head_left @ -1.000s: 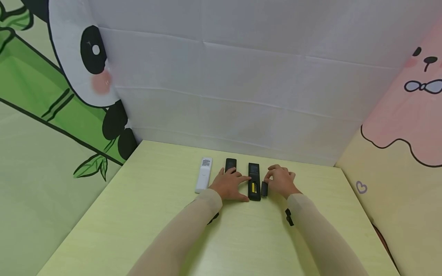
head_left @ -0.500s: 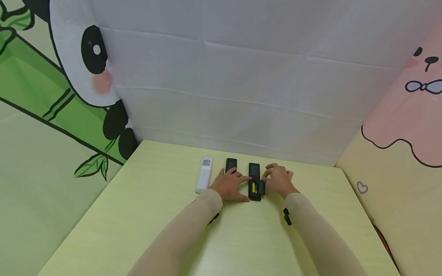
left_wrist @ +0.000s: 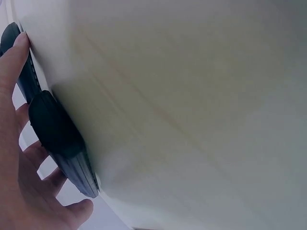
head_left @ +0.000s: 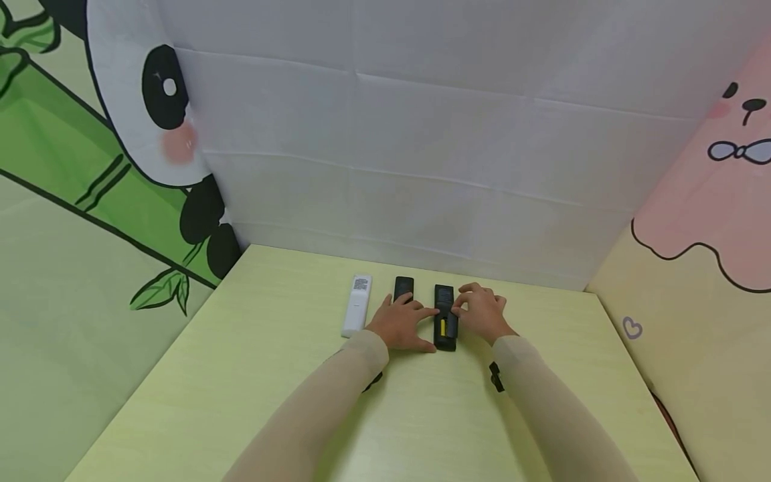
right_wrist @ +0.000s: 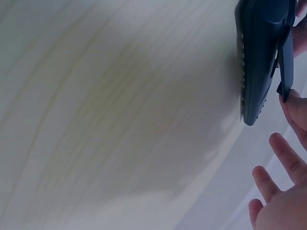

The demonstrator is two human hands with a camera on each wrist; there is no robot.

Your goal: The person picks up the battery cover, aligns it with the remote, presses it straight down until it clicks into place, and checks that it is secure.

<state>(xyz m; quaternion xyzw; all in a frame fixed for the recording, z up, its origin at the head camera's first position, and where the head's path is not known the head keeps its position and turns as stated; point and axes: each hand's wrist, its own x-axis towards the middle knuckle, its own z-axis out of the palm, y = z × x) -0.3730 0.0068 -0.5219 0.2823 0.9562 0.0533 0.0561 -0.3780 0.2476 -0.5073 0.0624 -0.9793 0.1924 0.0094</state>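
A black remote control (head_left: 444,298) lies face down on the table, its battery compartment uncovered with a yellow battery (head_left: 442,327) showing. My right hand (head_left: 484,313) pinches the black battery cover (right_wrist: 286,62) between thumb and finger. In the right wrist view the cover stands tilted over the back of the remote. My left hand (head_left: 400,326) has its fingers spread, with a fingertip at this remote's left side and the thumb near its lower end. A second black remote (head_left: 403,286) lies partly hidden under the left hand, and shows larger in the left wrist view.
A white remote (head_left: 357,306), back side up, lies left of the left hand. All sit towards the far side of the pale wooden table (head_left: 385,415). White cloth (head_left: 385,167) hangs behind, and printed cloths flank both sides.
My right hand has moved left with the battery cover, from beside the remote to over its compartment, now hiding part of it. The left hand has stayed in place.
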